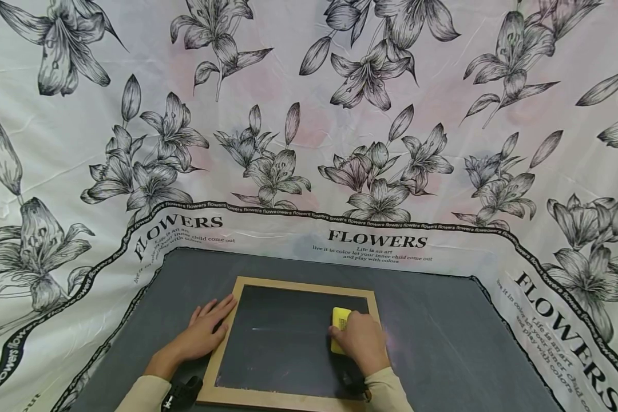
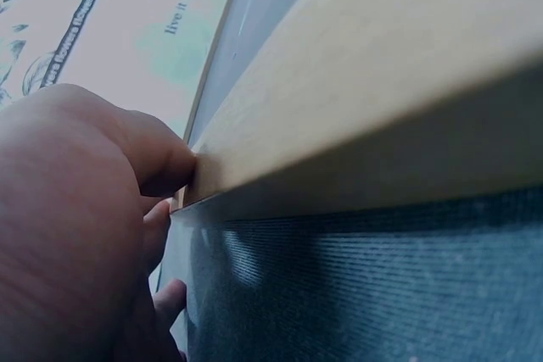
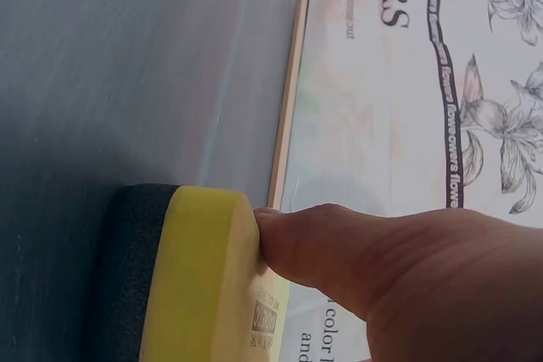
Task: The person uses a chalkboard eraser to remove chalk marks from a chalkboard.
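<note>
A small blackboard (image 1: 283, 349) with a light wooden frame (image 1: 304, 284) lies on the dark grey tabletop. My right hand (image 1: 367, 342) grips a yellow board eraser (image 1: 339, 312) near the board's right side. In the right wrist view the thumb presses on the eraser's yellow back (image 3: 199, 269), and its black felt (image 3: 127, 269) faces the board surface. With fingers extended, my left hand (image 1: 202, 333) rests on the left side of the frame. The left wrist view has that hand's thumb (image 2: 161, 154) against the frame's edge, the other fingers partly hidden behind it.
Faint pale marks (image 1: 260, 329) show on the board's left half, with small chalky specks along its lower edge. A white cloth (image 1: 278, 240) printed with flowers and lettering surrounds the grey tabletop (image 1: 443, 343) at the back and sides. Dark wrist devices (image 1: 182, 393) sit at both sleeves.
</note>
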Demonstrator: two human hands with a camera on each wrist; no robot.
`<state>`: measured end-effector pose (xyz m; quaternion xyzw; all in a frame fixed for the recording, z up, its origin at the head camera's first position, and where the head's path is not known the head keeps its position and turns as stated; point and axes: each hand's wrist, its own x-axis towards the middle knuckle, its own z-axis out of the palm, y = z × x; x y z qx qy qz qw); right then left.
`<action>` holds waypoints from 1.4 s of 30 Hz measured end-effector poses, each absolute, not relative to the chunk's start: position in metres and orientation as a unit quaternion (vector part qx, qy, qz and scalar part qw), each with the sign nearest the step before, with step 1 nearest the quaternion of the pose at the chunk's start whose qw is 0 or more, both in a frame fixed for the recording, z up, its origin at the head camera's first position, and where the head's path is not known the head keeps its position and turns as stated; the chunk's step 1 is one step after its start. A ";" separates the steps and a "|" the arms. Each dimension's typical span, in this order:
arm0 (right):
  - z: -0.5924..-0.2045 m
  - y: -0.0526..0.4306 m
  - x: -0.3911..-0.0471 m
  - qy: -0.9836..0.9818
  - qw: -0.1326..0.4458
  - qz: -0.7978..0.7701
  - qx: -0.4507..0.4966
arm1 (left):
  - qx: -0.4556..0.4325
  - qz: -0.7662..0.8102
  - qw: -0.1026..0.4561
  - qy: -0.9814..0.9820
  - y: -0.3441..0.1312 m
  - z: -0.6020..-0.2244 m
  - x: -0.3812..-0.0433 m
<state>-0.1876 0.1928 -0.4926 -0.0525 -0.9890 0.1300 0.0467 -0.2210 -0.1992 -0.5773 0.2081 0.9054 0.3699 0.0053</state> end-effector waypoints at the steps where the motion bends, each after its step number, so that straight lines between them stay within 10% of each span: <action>1: -0.493 0.192 -0.188 -0.989 0.048 0.129 -0.051 | 0.208 0.369 0.006 0.906 -0.199 -0.577 -0.221; 42: -0.495 0.168 -0.188 -0.990 0.036 0.134 -0.039 | 0.214 0.366 0.008 0.906 -0.201 -0.580 -0.224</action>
